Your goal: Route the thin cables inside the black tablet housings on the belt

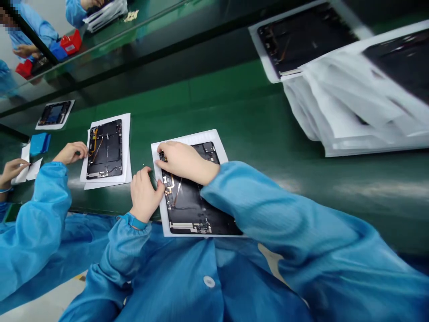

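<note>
An opened tablet housing [197,205], black inside with orange flex cables and small boards, lies on a white sheet [221,152] in front of me. My right hand [182,161] reaches over its upper left corner, fingers bent and tips closed on the edge there; anything between them is too small to name. Beside the left edge is my left hand [145,194], its index finger and thumb apart. The left thumb tip touches the housing's edge, or nearly so.
Left of me, a co-worker's hand [71,153] rests by another opened tablet [105,150]. Farther left are a blue block [40,143] and a third tablet [53,114]. On the raised shelf at right, a stack of white sleeves [351,103] sits beside another tablet [301,38].
</note>
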The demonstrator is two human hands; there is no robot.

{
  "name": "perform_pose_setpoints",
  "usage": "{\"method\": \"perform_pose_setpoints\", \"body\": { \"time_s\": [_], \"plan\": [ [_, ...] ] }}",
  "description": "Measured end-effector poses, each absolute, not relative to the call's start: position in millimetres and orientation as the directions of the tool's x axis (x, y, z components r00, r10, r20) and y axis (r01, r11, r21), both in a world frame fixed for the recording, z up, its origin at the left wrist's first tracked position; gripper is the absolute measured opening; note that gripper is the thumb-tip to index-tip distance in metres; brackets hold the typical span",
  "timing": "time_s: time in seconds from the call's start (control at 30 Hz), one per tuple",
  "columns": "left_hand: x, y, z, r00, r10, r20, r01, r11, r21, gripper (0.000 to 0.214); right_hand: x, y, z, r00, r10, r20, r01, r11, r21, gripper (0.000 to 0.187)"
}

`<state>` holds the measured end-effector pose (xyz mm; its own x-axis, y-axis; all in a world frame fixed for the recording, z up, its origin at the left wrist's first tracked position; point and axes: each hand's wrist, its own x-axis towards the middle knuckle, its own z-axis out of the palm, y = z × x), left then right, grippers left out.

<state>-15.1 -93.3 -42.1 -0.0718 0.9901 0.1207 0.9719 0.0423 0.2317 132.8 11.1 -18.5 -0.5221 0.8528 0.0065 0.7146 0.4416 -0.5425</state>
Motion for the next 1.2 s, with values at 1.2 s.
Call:
{"method": "perform_pose_setpoints", "body": {
  "time_s": [1.2],
  "plan": [
    [-32.3,-9.3,4.7,0.205,0.865,-0.457,0.874,0.048,0.483,0.014,152.5,14.4,-43.3,-0.662,0.734,0.149,0.404,0.517,-0.754,0.02]
  ]
}}
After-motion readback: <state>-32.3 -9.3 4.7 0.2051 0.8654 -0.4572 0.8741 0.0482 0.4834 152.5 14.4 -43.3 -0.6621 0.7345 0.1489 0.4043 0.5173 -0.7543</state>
